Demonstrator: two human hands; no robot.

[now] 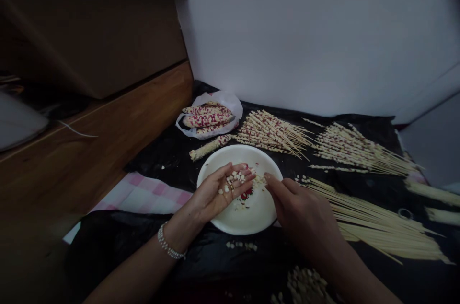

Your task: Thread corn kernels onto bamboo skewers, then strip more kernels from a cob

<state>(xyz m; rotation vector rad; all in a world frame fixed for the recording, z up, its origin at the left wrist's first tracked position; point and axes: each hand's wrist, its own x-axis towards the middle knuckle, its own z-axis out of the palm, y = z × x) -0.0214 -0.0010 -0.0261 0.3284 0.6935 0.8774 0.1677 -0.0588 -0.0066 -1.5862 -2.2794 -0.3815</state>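
My left hand (215,193) lies palm up over a white plate (253,217), with several pale corn kernels (233,181) resting on its fingers and palm. A beaded bracelet (168,242) circles that wrist. My right hand (298,205) reaches in from the right, its fingertips at the plate's inner edge beside a small heap of kernels (259,179); whether they hold a kernel is hidden. Red-speckled corn cobs (206,116) lie in a white plastic bag (233,107) beyond the plate. One cob (210,147) lies outside the bag, behind the plate.
Bundles of kernel-threaded skewers (273,134) and bare bamboo skewers (377,222) lie on a black plastic sheet (161,162). Loose kernels (305,287) are heaped near the front. A pink checked cloth (143,193) and a wooden ledge (108,122) lie left.
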